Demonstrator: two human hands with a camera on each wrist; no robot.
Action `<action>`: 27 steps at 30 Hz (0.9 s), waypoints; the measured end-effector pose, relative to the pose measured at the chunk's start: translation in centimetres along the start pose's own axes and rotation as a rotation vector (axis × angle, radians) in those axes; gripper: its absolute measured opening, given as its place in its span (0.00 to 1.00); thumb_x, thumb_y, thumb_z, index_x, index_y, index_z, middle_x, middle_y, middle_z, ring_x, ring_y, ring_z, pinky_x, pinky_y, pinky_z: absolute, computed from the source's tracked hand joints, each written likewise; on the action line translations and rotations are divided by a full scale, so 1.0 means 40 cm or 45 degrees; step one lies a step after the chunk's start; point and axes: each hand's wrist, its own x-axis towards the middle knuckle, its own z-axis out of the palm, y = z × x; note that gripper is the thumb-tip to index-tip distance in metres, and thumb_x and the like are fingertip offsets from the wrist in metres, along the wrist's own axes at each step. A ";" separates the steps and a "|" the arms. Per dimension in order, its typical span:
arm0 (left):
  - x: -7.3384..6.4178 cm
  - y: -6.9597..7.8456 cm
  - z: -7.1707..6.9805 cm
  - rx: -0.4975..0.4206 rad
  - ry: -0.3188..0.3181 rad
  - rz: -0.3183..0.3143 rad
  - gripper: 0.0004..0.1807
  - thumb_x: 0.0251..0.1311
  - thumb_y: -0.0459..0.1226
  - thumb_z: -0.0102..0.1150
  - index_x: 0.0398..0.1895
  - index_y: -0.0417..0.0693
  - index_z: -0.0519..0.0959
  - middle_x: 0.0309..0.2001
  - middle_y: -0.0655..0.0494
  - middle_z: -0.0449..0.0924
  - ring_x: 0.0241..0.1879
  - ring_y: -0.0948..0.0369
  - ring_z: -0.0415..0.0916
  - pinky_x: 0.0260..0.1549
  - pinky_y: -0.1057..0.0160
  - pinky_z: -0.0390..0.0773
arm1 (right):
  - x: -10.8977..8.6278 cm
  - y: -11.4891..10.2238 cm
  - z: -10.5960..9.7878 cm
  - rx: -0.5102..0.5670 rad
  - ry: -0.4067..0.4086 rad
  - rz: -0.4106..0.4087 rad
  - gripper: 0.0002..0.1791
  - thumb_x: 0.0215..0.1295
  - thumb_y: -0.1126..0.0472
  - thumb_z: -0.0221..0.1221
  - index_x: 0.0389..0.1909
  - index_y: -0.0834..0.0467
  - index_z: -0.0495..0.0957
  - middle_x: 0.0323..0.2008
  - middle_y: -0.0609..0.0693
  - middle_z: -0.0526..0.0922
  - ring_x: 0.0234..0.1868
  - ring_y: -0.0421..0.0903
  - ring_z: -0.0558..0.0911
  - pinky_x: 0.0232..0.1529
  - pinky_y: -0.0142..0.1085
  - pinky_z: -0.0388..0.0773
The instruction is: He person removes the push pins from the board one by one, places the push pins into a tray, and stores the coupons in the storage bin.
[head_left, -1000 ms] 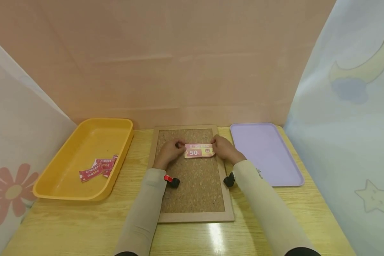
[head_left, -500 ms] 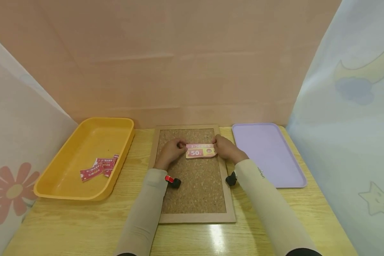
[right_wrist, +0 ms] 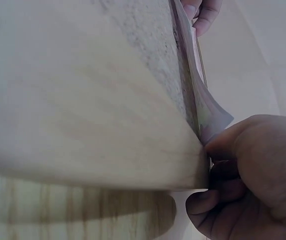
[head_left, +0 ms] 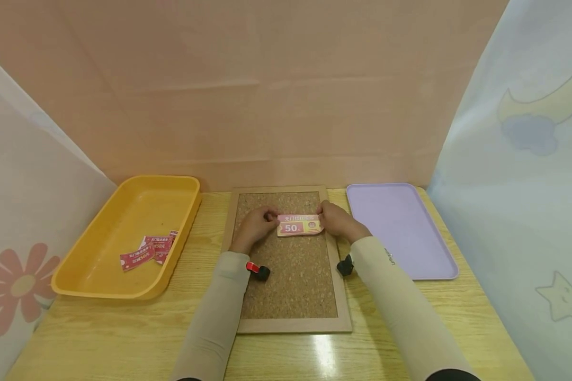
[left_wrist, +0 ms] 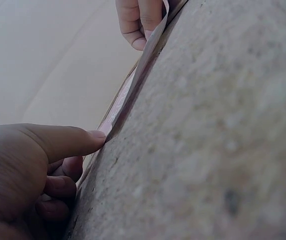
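A pink and yellow paper coupon [head_left: 299, 225] printed with "50" lies across the upper part of a wood-framed corkboard [head_left: 291, 280]. At its left end my left hand [head_left: 256, 226] pinches the paper between thumb and fingers. My right hand [head_left: 339, 221] pinches the other end, close to the board's right frame. In the left wrist view the coupon [left_wrist: 142, 65] is seen edge-on, low over the cork, with the left thumb [left_wrist: 78, 140] at its near end. A corner of the coupon [right_wrist: 213, 112] curls up by my right hand [right_wrist: 262, 175] in the right wrist view.
On the left stands a yellow bin [head_left: 124, 211] with several red coupons [head_left: 138, 257] in it. A flat purple tray [head_left: 391, 217] lies to the right of the board. Behind the wooden table [head_left: 124, 338] hangs a tan cloth [head_left: 267, 90]; printed cloths flank both sides.
The head view has shifted slightly, so everything sits a little further right in it. Both hands keep their hold on the coupon at nearly the same place on the board.
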 end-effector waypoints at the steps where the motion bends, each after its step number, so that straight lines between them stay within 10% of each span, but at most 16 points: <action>1: -0.001 0.000 0.000 0.002 -0.001 0.000 0.10 0.61 0.43 0.65 0.45 0.55 0.82 0.35 0.59 0.78 0.34 0.60 0.71 0.35 0.60 0.70 | 0.000 0.000 0.000 0.005 -0.002 0.003 0.15 0.74 0.62 0.41 0.55 0.62 0.67 0.49 0.58 0.76 0.51 0.53 0.75 0.55 0.48 0.70; 27: 0.007 -0.010 -0.001 -0.026 0.007 -0.015 0.10 0.61 0.43 0.64 0.46 0.56 0.82 0.36 0.59 0.77 0.35 0.59 0.71 0.35 0.59 0.69 | 0.012 0.018 0.004 -0.018 0.025 -0.106 0.13 0.74 0.63 0.42 0.54 0.62 0.67 0.48 0.59 0.76 0.49 0.54 0.76 0.54 0.49 0.70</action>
